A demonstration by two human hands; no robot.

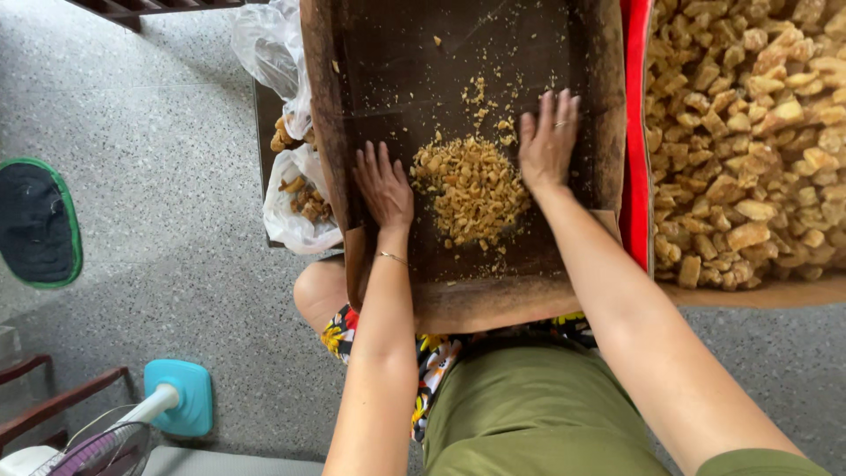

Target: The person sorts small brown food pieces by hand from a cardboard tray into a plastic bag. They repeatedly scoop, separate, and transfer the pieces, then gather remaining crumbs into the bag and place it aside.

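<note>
Brown cardboard box (564, 53) lies open on the person's lap; a heap of golden crumbs (471, 189) sits on its floor between both hands; left hand (384, 185) and right hand (548, 141) press flat, fingers spread, just beside the heap, holding nothing.

Speckled grey floor (159, 264) carries it all: a green-rimmed dark mat (35, 220) at the left edge, a fan's turquoise base (181, 397) down near the bottom-left corner, dark wooden furniture legs (53, 405) just beside it
</note>
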